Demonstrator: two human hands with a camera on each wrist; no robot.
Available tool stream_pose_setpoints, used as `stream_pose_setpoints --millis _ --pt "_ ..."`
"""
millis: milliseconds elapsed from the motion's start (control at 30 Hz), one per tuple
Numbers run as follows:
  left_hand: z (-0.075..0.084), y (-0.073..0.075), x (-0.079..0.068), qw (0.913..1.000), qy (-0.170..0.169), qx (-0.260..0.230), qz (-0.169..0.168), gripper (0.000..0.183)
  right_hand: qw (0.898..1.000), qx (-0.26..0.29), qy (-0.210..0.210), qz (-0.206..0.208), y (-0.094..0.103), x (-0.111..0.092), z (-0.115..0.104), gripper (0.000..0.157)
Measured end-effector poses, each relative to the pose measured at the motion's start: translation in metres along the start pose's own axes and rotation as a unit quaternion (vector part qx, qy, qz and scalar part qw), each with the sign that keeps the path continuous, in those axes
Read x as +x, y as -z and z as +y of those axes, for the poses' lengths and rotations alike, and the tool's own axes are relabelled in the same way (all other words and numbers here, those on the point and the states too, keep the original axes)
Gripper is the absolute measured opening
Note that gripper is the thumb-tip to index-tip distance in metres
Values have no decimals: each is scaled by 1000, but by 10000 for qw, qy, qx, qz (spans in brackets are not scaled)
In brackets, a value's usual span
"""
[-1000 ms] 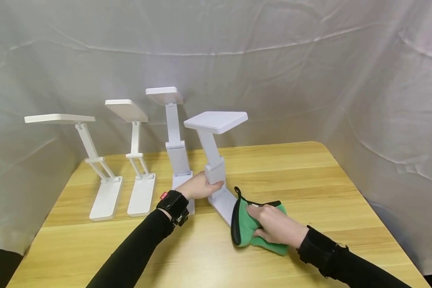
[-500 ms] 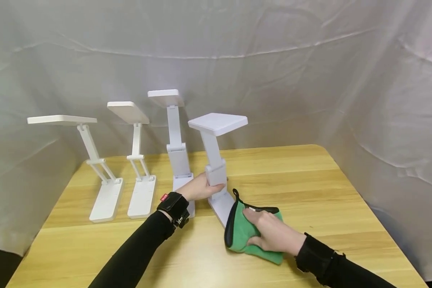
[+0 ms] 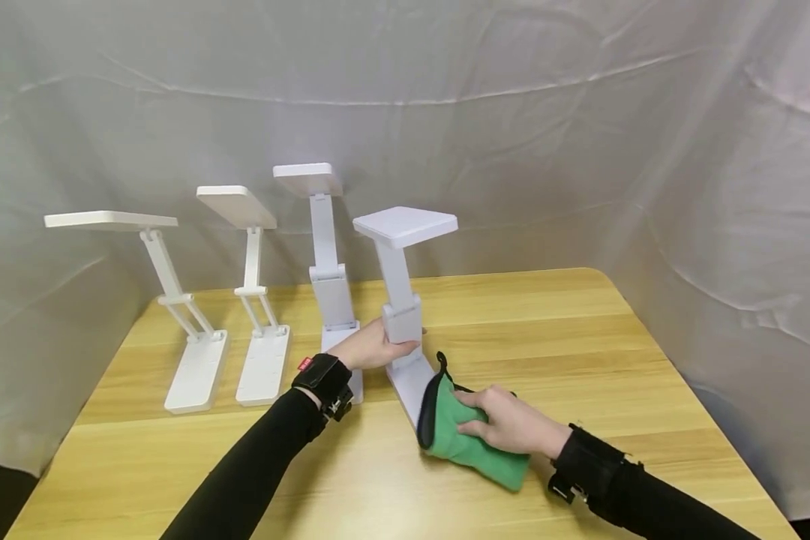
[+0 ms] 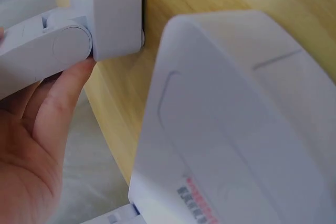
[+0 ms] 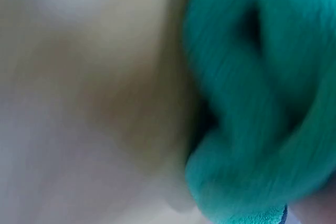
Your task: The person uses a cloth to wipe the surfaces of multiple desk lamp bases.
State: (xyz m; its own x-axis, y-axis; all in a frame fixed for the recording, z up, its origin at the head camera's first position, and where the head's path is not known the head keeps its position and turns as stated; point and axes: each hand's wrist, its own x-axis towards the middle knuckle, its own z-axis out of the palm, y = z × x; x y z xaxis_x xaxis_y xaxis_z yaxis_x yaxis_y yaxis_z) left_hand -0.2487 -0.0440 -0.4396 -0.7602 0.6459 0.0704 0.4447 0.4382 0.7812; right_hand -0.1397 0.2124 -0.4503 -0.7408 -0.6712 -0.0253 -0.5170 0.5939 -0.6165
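Rightmost in a row of white folding desk lamps stands a lamp (image 3: 403, 319) whose lower arm my left hand (image 3: 371, 346) grips, thumb across its front. In the left wrist view, my left hand's fingers (image 4: 58, 114) curl under the lamp's hinge (image 4: 72, 43). My right hand (image 3: 509, 424) holds a bunched green cloth (image 3: 469, 442) with black edging and a hanging loop. The cloth lies against the front end of that lamp's base (image 3: 412, 384) and covers its near edge. In the right wrist view the green cloth (image 5: 252, 108) is folded and blurred.
To the left stand more white desk lamps: one with a tall arm (image 3: 332, 292) right behind my left wrist, a slimmer one (image 3: 265, 364), and one at the far left (image 3: 198, 371). A grey fabric backdrop (image 3: 513, 150) surrounds the wooden table (image 3: 567, 330).
My right hand has slid the green cloth a little to the left and toward me, along the base's front end. The held lamp's head has turned slightly; my left hand keeps its grip.
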Motion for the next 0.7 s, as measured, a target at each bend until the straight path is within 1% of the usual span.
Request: stream_pose_setpoints --millis 67,167,200,267,333,400,467,600,667,700 --pt "0 -3 1 9999 -46 89 52 40 9999 -93 63 104 -5 6 -3 60" --pt "1 -7 2 9996 -80 251 117 47 9988 -330 74 347 -9 21 -2 64" --pt "1 -8 3 9994 -83 310 128 48 9982 -397 42 445 -9 26 0 64" --pt "3 -10 3 9990 -53 407 194 50 9977 -338 -99 587 -7 36 5 61" --pt "3 -10 3 9987 -1 440 246 47 9972 -282 -215 661 -4 41 10 55" --pt "3 -10 3 9984 102 491 269 43 9974 -194 -299 628 0 39 12 48" --pt "2 -9 3 9981 191 529 267 39 9981 -108 -346 498 3 32 12 43" --pt "1 -6 1 9981 213 546 209 35 9993 54 -300 195 6 14 9 43" --pt "0 -3 1 9984 147 517 173 37 9994 175 -280 68 7 11 6 42" --pt "0 -2 1 9984 135 524 160 39 9995 152 -267 58 6 13 5 42"
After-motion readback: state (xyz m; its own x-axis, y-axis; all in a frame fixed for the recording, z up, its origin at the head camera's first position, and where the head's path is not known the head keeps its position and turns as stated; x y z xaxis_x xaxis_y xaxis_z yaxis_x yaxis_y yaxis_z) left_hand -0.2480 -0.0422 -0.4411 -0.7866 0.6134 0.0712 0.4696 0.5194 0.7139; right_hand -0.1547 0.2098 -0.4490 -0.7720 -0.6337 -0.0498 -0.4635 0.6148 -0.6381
